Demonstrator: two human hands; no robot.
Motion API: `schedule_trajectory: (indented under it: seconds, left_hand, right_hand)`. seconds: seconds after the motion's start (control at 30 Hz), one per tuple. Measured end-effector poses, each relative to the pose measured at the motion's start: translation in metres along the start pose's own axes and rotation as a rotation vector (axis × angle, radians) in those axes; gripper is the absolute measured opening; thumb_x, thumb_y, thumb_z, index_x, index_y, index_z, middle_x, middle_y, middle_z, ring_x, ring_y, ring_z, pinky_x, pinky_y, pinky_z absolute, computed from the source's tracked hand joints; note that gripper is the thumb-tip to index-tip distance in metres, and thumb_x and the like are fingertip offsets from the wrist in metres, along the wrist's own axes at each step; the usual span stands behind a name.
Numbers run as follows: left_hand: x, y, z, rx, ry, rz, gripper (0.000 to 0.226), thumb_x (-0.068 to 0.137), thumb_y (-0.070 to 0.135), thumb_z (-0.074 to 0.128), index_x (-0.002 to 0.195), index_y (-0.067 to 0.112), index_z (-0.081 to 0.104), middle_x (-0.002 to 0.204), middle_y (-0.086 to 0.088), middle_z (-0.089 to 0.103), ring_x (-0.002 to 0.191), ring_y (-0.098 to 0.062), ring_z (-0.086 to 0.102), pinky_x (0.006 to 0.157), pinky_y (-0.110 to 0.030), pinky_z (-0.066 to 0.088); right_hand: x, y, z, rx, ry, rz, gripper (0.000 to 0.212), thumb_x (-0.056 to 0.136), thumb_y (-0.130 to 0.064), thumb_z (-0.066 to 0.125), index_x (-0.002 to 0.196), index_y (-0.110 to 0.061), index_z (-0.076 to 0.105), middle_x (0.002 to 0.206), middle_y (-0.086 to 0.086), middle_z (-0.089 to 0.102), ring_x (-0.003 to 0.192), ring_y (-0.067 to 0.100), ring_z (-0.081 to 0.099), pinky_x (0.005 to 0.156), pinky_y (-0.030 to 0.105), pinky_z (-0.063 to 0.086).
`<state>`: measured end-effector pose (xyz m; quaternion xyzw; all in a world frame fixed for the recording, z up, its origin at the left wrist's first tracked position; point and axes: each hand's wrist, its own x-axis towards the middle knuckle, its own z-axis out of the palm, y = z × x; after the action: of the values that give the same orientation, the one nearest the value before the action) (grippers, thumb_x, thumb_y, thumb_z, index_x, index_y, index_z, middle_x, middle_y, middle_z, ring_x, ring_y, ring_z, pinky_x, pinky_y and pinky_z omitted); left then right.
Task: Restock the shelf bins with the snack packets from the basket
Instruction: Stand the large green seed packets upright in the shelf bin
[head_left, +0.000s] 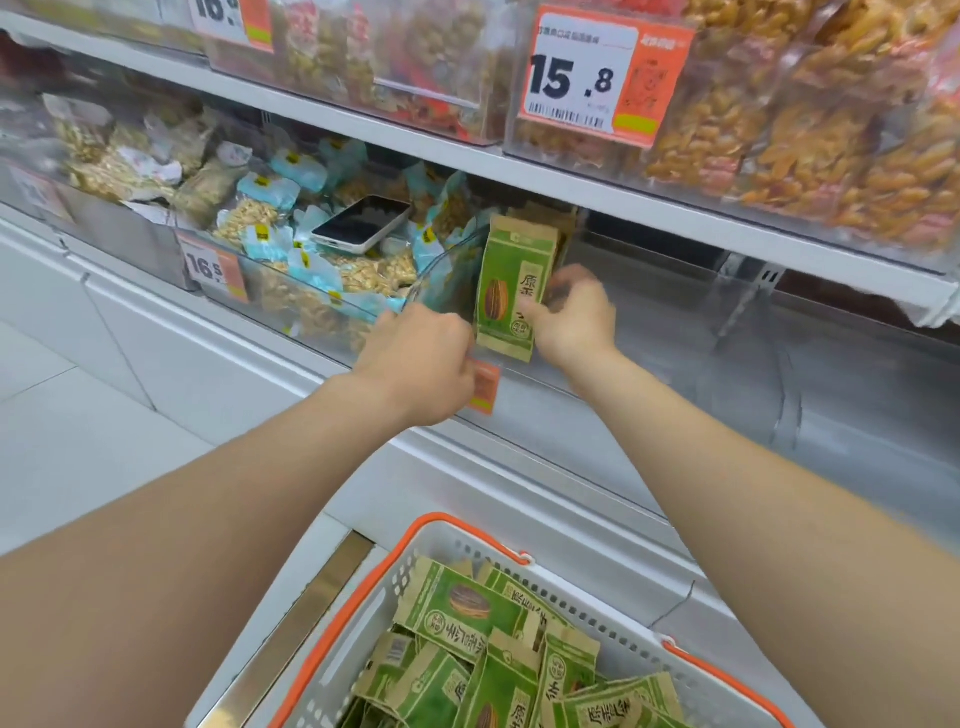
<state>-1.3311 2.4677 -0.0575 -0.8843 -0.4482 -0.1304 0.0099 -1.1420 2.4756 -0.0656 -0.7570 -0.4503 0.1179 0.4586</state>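
The green packet (511, 291) is pinched upright in the clear bin (675, 364) by the right hand (574, 317); the left hand (421, 358) is curled, but its grip cannot be told.

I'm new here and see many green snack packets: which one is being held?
The upright green-and-tan paper packet at the clear plastic shelf bin, pinched by the right hand; those heaped in the white orange-handled basket lie untouched.

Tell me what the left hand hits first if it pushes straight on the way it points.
Most likely the green packet pinched by the right hand, just beyond the left hand; the clear bin wall might come first, depth unclear.
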Motion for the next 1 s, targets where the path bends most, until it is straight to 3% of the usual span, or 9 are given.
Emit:
schedule_trajectory:
  seconds: [0.13,0.33,0.53,0.73,0.8,0.87,0.93,1.0]
  left_hand:
    - [0.0,0.003,0.003,0.039,0.001,-0.005,0.022,0.092,0.029,0.05,0.102,0.018,0.067,0.097,-0.009,0.067,0.104,-0.036,0.054,0.082,-0.043,0.028]
    - [0.001,0.002,0.007,0.029,0.012,-0.035,0.013,0.091,0.027,0.051,0.09,0.019,0.06,0.087,-0.004,0.06,0.09,-0.028,0.04,0.082,-0.042,0.026]
    - [0.0,0.005,0.006,-0.009,0.01,-0.049,0.018,0.089,0.027,0.053,0.1,0.019,0.066,0.093,-0.005,0.066,0.107,-0.033,0.048,0.09,-0.045,0.033]
    - [-0.001,0.012,0.001,0.012,0.011,-0.068,0.019,0.087,0.026,0.056,0.102,0.019,0.065,0.099,-0.006,0.067,0.112,-0.033,0.047,0.091,-0.044,0.034]
    - [-0.002,0.013,0.0,0.023,0.019,-0.068,0.015,0.087,0.026,0.056,0.099,0.019,0.063,0.101,-0.006,0.066,0.112,-0.034,0.045,0.089,-0.044,0.032]
    - [-0.002,0.014,-0.001,0.052,0.053,-0.056,0.021,0.085,0.026,0.059,0.104,0.019,0.065,0.108,-0.007,0.063,0.114,-0.035,0.043,0.088,-0.044,0.031]
    - [-0.002,0.014,-0.002,0.059,0.106,-0.035,0.031,0.084,0.03,0.064,0.112,0.019,0.063,0.114,-0.008,0.056,0.115,-0.035,0.042,0.091,-0.044,0.036]
    - [-0.003,0.016,-0.005,-0.007,0.149,-0.016,0.03,0.083,0.032,0.068,0.109,0.018,0.059,0.111,-0.007,0.054,0.111,-0.034,0.047,0.085,-0.043,0.042]
  right_hand:
    - [0.016,-0.006,0.016,-0.196,0.017,-0.006,0.04,0.086,-0.033,0.084,0.112,-0.01,0.065,0.115,0.011,0.066,0.112,0.029,0.057,0.079,0.029,0.039]
    - [0.017,-0.015,0.025,-0.296,0.037,0.022,0.052,0.087,-0.032,0.085,0.122,-0.005,0.056,0.127,0.016,0.058,0.117,0.031,0.056,0.079,0.033,0.042]
    - [0.016,-0.008,0.019,-0.326,-0.023,0.052,0.062,0.078,-0.039,0.09,0.121,-0.01,0.057,0.125,0.014,0.06,0.118,0.029,0.057,0.078,0.032,0.044]
    - [0.016,-0.005,0.017,-0.391,-0.077,0.028,0.064,0.074,-0.042,0.09,0.12,-0.011,0.059,0.12,0.011,0.063,0.116,0.026,0.059,0.076,0.029,0.045]
    - [0.016,-0.006,0.016,-0.396,-0.113,0.045,0.058,0.07,-0.045,0.089,0.113,-0.015,0.064,0.112,0.008,0.068,0.101,0.023,0.068,0.069,0.027,0.053]
    - [0.01,-0.008,0.011,-0.38,-0.15,0.045,0.037,0.072,-0.043,0.08,0.099,-0.02,0.069,0.098,0.005,0.071,0.076,0.023,0.074,0.056,0.028,0.059]
    - [-0.003,-0.011,0.001,-0.383,-0.152,-0.048,0.019,0.08,-0.036,0.067,0.085,-0.018,0.069,0.087,0.006,0.07,0.076,0.028,0.071,0.058,0.031,0.056]
    - [-0.024,-0.016,-0.014,-0.386,-0.117,-0.197,0.021,0.087,-0.03,0.058,0.077,-0.017,0.069,0.08,0.004,0.07,0.08,0.028,0.067,0.065,0.032,0.053]
